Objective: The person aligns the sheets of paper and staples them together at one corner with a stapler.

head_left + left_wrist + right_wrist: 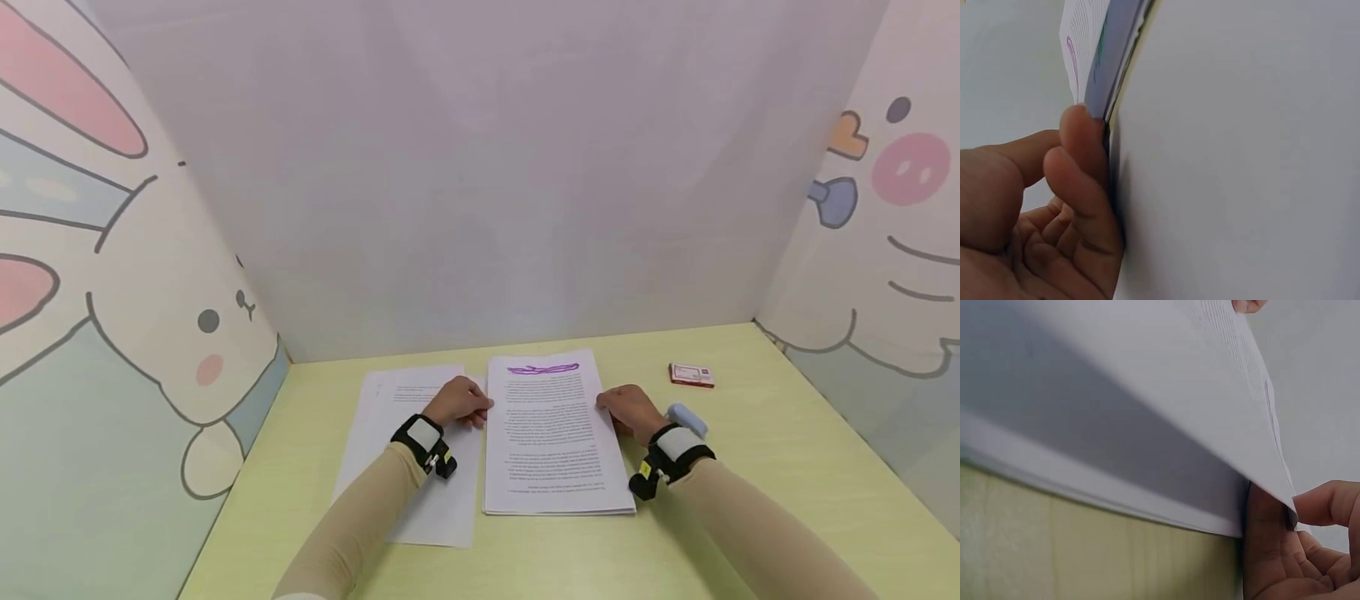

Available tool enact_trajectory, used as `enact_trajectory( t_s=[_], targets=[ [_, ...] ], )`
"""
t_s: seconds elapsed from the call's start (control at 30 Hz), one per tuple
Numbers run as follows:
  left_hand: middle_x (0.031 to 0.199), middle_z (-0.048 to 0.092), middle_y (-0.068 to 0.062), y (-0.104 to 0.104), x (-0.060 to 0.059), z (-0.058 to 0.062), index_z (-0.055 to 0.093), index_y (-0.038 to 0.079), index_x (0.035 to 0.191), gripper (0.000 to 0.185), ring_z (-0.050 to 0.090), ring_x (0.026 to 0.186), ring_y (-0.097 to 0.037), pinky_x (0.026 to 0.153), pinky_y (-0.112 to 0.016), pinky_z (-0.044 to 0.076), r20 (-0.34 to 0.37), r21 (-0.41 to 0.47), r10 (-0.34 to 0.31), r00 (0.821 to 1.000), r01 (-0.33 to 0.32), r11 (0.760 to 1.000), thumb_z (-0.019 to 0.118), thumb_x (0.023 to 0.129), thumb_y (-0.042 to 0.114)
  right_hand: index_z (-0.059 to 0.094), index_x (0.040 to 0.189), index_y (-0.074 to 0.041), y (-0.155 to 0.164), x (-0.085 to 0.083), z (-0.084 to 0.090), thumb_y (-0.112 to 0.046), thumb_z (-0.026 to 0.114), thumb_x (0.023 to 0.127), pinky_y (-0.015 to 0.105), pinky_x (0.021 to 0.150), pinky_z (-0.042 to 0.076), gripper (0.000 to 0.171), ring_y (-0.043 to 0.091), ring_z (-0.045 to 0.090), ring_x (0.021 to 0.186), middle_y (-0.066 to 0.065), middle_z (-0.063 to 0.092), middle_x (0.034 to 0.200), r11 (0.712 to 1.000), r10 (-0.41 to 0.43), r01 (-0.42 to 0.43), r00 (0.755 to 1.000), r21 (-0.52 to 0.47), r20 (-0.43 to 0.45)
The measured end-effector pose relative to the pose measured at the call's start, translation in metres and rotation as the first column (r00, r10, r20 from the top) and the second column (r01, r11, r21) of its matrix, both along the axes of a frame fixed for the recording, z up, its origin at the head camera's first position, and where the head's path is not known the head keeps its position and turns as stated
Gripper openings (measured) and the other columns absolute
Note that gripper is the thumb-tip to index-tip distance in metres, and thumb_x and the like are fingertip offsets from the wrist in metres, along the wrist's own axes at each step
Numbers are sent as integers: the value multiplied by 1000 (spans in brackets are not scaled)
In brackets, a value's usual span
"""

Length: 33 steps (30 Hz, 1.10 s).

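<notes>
Head view: a stack of printed sheets (553, 442) lies on the yellow-green tabletop (787, 467), a purple scribble (543, 367) at its far end.
Left hand (459, 402): fingers curled, tips against the stack's left edge; it rests on a separate loose sheet (408, 467) just left of the stack.
Left wrist view: the thumb (1082, 147) presses the stack's edge, top sheets slightly raised; pinch or mere press cannot be told.
Right hand (633, 412): at the stack's right edge.
Right wrist view: the fingertips (1325, 503) pinch the top sheet (1147, 394), lifted clear of the pages beneath.
Other items: a small red-and-white box (692, 375) lies well right of the stack; a pale blue object (687, 419) sits just beside the right wrist.
</notes>
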State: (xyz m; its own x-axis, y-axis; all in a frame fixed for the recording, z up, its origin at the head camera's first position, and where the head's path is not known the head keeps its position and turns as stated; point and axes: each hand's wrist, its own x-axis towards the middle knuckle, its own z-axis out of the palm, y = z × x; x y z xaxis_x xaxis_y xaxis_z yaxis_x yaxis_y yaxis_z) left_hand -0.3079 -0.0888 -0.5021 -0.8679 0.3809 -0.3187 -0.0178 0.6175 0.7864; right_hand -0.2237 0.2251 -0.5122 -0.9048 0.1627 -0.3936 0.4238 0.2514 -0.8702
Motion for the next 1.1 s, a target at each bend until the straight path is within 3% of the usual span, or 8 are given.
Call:
enact_trajectory(
  t_s=[0.5, 0.63, 0.77, 0.83, 0.93, 1.03, 1.1],
  targets=[
    [66, 67, -5, 1, 2, 3, 70, 2, 84, 17, 59, 53, -11, 49, -22, 48, -4, -24, -26, 1000, 26, 999, 71, 96, 13, 67, 91, 3, 1, -1, -3, -11, 56, 98, 27, 54, 42, 19, 14, 59, 63, 5, 61, 76, 999, 18, -17, 999, 45, -38],
    [65, 66, -5, 2, 1, 1, 69, 2, 82, 18, 60, 52, -11, 49, -22, 49, -4, -27, -15, 1000, 15, 1000, 72, 96, 12, 66, 91, 3, 0, 0, 1, -11, 56, 99, 28, 53, 43, 19, 16, 59, 63, 6, 62, 77, 998, 27, -24, 999, 55, -41],
    [66, 67, -5, 2, 1, 0, 70, 1, 83, 17, 60, 53, -11, 50, -22, 50, -3, -29, -12, 1000, 12, 1000, 71, 96, 13, 68, 96, 5, -1, 2, 6, -14, 56, 99, 28, 55, 45, 22, 17, 59, 66, 8, 63, 82, 989, 46, -41, 998, 139, -34],
    [67, 67, -6, 2, 0, 0, 69, 1, 85, 16, 61, 53, -11, 50, -22, 51, -3, -33, -8, 1000, 8, 999, 72, 96, 13, 69, 101, 7, -1, 2, 8, -15, 57, 99, 28, 55, 47, 25, 17, 61, 68, 9, 65, 84, 974, 73, -62, 996, 218, -43],
    [68, 68, -6, 2, 1, 2, 68, 2, 87, 14, 62, 54, -12, 51, -22, 52, 0, -37, 5, 1000, -5, 999, 72, 96, 12, 71, 106, 7, 1, 3, 13, -18, 59, 97, 29, 55, 50, 29, 19, 63, 65, 10, 67, 80, 928, 130, -100, 990, 360, -61],
    [68, 67, -6, 3, 0, 1, 66, 2, 88, 13, 62, 53, -11, 50, -22, 52, -1, -42, 13, 1000, -13, 999, 71, 96, 11, 71, 102, 6, 4, 5, 17, -19, 61, 95, 30, 53, 49, 27, 19, 61, 59, 8, 66, 69, 867, 191, -130, 978, 481, -80],
    [68, 66, -5, 3, -1, 0, 65, 3, 89, 13, 61, 52, -10, 50, -21, 51, 5, -42, 18, 1000, -17, 999, 70, 97, 11, 70, 96, 3, 6, 6, 18, -19, 62, 95, 30, 52, 46, 24, 19, 59, 56, 6, 63, 63, 842, 213, -142, 974, 521, -79]
  ],
)
